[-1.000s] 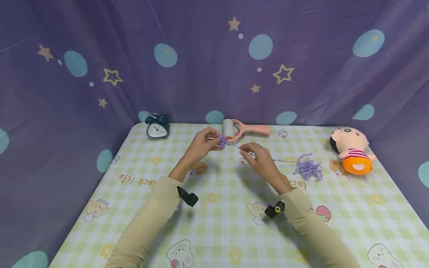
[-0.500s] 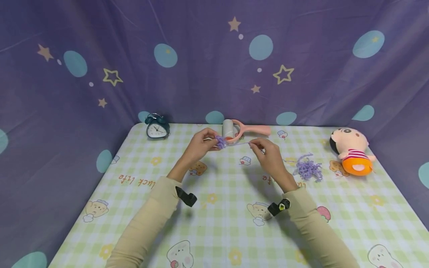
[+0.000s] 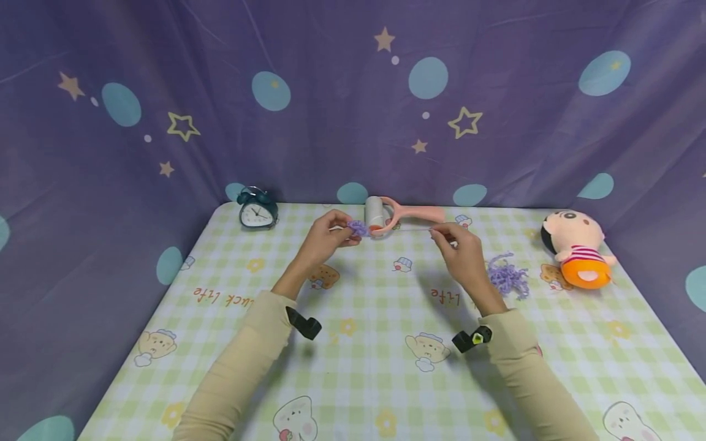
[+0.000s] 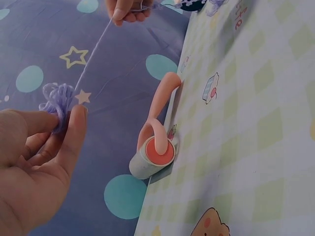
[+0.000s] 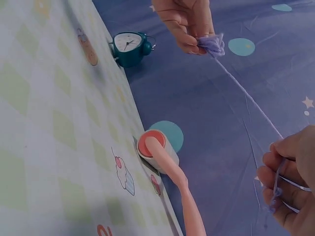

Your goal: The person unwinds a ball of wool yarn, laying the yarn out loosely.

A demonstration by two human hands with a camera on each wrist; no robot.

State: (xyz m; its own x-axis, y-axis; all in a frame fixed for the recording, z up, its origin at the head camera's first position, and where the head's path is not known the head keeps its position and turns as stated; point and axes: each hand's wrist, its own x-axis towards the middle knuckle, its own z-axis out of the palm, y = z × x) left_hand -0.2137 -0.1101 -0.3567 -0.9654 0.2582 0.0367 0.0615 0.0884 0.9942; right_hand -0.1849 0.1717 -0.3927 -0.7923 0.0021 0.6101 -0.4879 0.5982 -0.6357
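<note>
My left hand pinches a small looped bundle of purple yarn between thumb and fingers, above the far part of the table. From the bundle a strand of yarn runs taut to my right hand, whose thumb and fingers pinch it. More yarn trails through the right fingers, as the right wrist view shows. A loose tangled heap of purple yarn lies on the table to the right of that hand.
Behind the hands, a pink-handled lint roller lies at the table's back edge. A teal alarm clock stands at the back left. On the right lies a plush doll. A checked cloth covers the table, with a purple curtain behind.
My right hand has moved to the right, away from the left hand, and the strand between them has grown longer and straighter. The left hand has shifted slightly left with the bundle.
</note>
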